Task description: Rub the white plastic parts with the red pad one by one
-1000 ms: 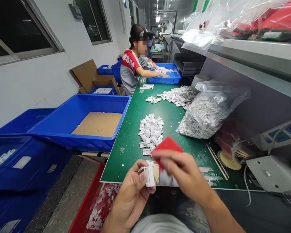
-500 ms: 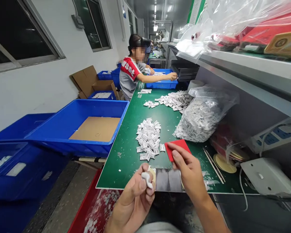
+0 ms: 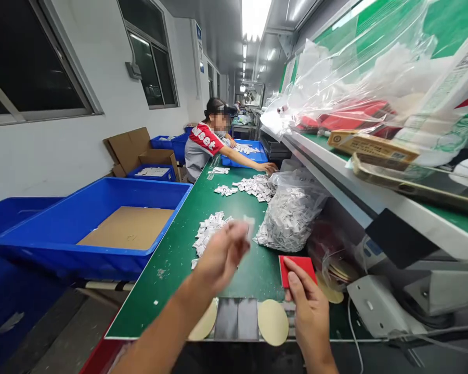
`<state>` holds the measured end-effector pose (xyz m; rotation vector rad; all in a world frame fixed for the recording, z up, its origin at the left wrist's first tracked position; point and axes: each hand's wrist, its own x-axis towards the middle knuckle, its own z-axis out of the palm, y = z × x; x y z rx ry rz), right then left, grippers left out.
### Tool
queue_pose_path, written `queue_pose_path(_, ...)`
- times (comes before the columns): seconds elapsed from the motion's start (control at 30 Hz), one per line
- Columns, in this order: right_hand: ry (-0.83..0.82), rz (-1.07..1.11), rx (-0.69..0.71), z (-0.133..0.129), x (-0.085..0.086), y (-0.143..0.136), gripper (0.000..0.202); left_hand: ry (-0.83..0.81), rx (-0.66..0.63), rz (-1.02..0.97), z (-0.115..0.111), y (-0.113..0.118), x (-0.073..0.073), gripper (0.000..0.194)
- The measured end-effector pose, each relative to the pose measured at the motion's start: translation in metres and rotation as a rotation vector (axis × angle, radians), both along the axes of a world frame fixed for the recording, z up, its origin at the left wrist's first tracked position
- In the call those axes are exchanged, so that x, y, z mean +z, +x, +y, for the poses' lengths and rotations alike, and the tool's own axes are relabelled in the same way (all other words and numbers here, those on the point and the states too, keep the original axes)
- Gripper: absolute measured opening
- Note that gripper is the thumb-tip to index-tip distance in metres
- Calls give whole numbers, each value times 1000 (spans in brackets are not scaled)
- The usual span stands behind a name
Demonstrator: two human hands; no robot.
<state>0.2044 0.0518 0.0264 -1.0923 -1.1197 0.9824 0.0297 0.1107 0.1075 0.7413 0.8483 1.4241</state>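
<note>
My left hand (image 3: pixel 226 254) reaches out over the green worktop (image 3: pixel 159 291), blurred by motion. Its closed fingertips hold a small white piece (image 3: pixel 249 224), too smeared to make out. Behind and left of it lies a pile of small white plastic parts (image 3: pixel 208 231), partly covered by the hand. My right hand (image 3: pixel 308 306) pinches a flat red square pad (image 3: pixel 302 267) between thumb and fingers, just above the worktop. At the front edge, between my arms, are dark grey rectangular pads (image 3: pixel 237 319) and pale yellow round discs (image 3: pixel 273 323).
A clear bag of white parts (image 3: pixel 290 218) stands beyond my right hand. Blue bins (image 3: pixel 156 244) line the left side. A co-worker (image 3: pixel 206 145) sits at the far end with an arm over the table. A loaded shelf (image 3: pixel 359 192) overhangs the right.
My left hand has gone from near my body forward over the worktop. The curved white piece seen in it before is no longer clearly visible. The view has tilted up; my right hand still holds the red pad.
</note>
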Motion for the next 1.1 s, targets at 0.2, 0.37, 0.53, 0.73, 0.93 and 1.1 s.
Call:
queue_pose_path(0.2, -61, 73, -136, -17, -8, 17, 31, 269, -22, 568, 164, 34, 81, 24)
queue_pose_path(0.37, -129, 160, -185, -20, -21, 30, 33, 214, 60, 1118, 120, -7, 15, 32)
queue_pose_path(0.53, -286, 288, -96, -15, -37, 26, 44, -21, -117, 1508, 32, -22, -92, 28)
queue_pose_path(0.73, -278, 286, -7, -9, -34, 1, 43, -9, -102, 1433, 25, -13, -114, 24)
queue_pose_path(0.93, -223, 252, 134, -3, -2, -32, 45, 208, 70, 1035, -47, -37, -108, 19)
queue_pose_path(1.1, -188, 128, 138, 18, 22, -61, 37, 321, 448, 696, -96, -43, -110, 32)
